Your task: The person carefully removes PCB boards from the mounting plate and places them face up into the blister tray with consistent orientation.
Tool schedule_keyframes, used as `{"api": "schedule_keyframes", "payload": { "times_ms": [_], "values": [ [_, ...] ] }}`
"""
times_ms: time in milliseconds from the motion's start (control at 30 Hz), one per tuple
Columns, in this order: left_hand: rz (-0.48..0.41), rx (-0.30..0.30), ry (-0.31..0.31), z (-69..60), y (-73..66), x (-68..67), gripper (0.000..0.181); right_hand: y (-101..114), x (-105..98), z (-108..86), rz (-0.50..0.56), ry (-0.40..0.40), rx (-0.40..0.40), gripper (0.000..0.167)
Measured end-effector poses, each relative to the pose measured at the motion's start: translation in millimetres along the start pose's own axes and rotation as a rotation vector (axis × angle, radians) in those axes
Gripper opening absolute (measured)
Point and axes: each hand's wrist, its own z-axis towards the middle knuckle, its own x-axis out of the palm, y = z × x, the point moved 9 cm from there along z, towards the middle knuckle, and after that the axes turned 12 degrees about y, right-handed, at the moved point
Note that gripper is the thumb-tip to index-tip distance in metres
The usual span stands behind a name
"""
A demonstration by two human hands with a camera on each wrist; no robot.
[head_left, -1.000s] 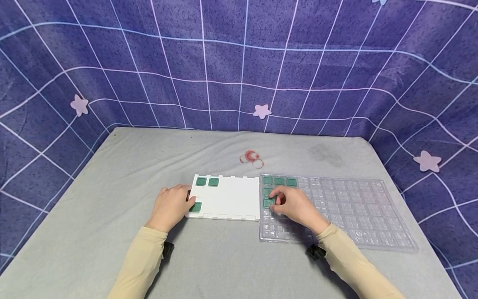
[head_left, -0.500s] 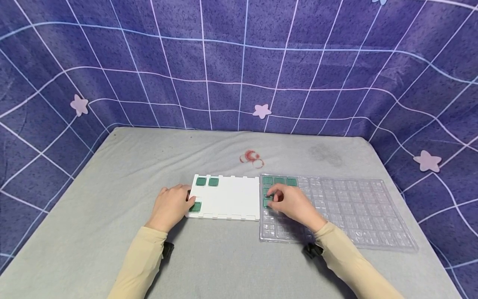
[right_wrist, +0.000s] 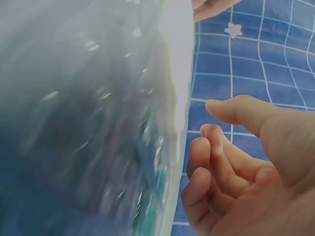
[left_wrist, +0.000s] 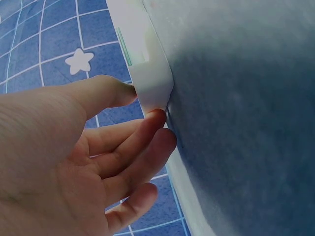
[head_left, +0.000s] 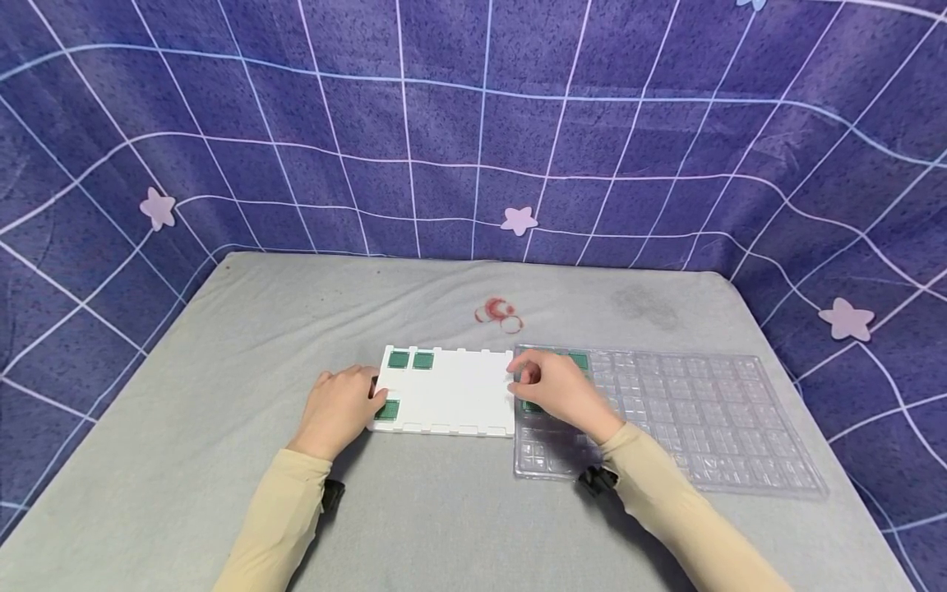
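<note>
My left hand [head_left: 340, 411] grips the left end of a white slotted tray [head_left: 459, 395]. In the left wrist view its thumb [left_wrist: 120, 93] lies on one side of the tray edge, its fingertips on the other. Several green circuit chips sit on the tray: two at the back left [head_left: 422, 361], one by the left thumb [head_left: 388, 409]. My right hand [head_left: 558, 390] hovers at the tray's right edge, thumb and bent fingers close together. No chip shows between them, though a thin one seen edge-on could be hidden. Beneath it, a clear plastic tray [head_left: 688, 411] bears more chips [head_left: 579, 361], some covered.
Both trays lie side by side on a grey cloth [head_left: 444, 510]. A red mark [head_left: 498, 310] is on the cloth behind them. A blue gridded curtain [head_left: 444, 123] with stars encloses the back and sides.
My right hand has drawn its fingertips together over the clear tray's left chips, then moved left and slightly back to the white tray's edge. My left hand has stayed put.
</note>
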Motion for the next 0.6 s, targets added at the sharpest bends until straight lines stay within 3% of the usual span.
{"api": "schedule_keyframes", "payload": {
  "times_ms": [200, 600],
  "values": [
    [0.002, -0.004, 0.007, -0.7, -0.3, 0.4, 0.029, 15.5, 3.2, 14.9, 0.028, -0.009, -0.032, 0.023],
    [-0.009, -0.01, 0.018, 0.2, -0.2, 0.1, 0.026, 33.7, 21.1, 51.7, 0.138, 0.017, -0.014, 0.023]
  ]
}}
